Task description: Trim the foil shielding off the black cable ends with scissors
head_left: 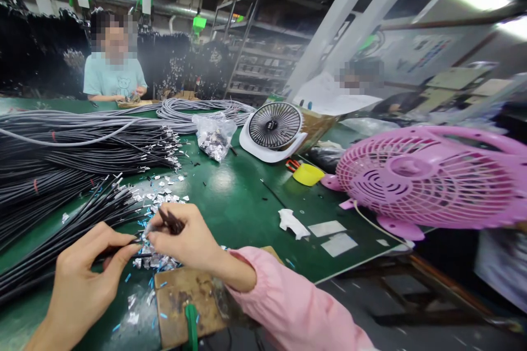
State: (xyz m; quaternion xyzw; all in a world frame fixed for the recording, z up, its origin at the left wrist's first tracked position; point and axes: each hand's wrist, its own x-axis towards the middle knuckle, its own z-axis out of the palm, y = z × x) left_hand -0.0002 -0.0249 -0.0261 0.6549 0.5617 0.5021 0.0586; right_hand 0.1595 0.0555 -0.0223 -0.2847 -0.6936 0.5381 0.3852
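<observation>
My left hand is closed in a pinch on a black cable near its stripped end, low on the left. Close beside it, my right hand is closed around a dark brown, narrow tool, whose kind I cannot make out. Its thumb and fingertips meet near the cable's end, where the contact is partly hidden. Under and around both hands lie silvery foil scraps and small blue bits. A bundle of black cables with stripped ends runs from the left edge toward my hands.
A stained wooden board with a green-handled tool sits at the front edge. Grey cables, a plastic bag, a white fan and a pink fan stand farther out. Another person sits across the table.
</observation>
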